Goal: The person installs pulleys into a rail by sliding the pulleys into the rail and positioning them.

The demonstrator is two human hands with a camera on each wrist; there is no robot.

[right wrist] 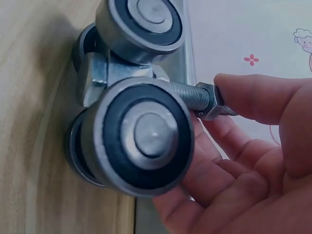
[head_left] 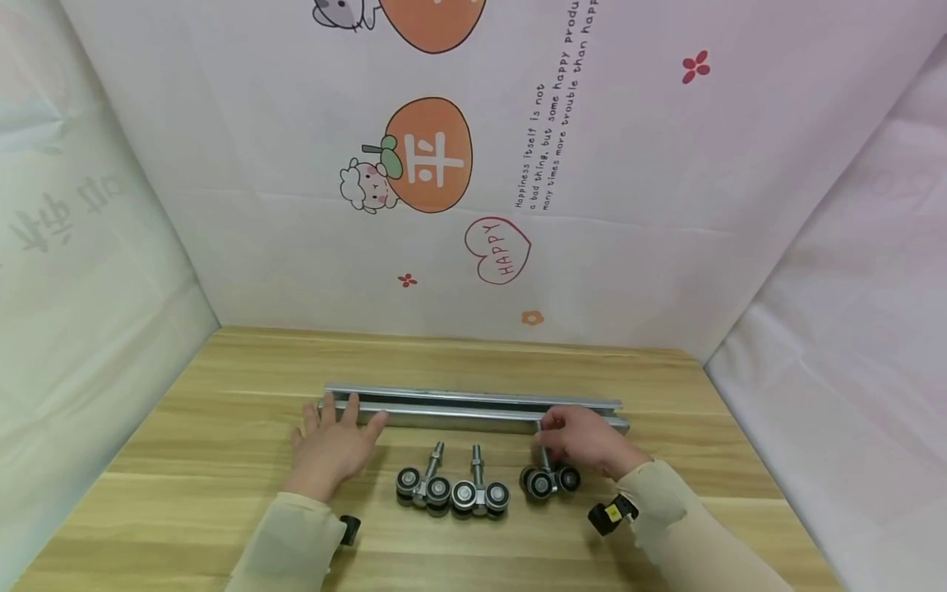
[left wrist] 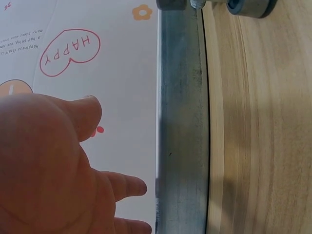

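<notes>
Right hand (head_left: 588,440) pinches threaded bolt (right wrist: 190,96) of rightmost four-wheeled roller trolley (head_left: 541,485), just nearside of steel channel rail (head_left: 459,419). Rail's long axis runs left–right. Left hand (head_left: 334,450), fingers spread, at rail's left end; contact unclear.

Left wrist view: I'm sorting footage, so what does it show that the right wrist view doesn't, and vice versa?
Only the left wrist view shows the left hand, the HAPPY lettering and an orange flower. Only the right wrist view shows the right hand, gripping a threaded bolt near its hex nut, and part of a sheep drawing. Both show the metal rail, wood-grain table, printed backdrop and roller wheels.
</notes>
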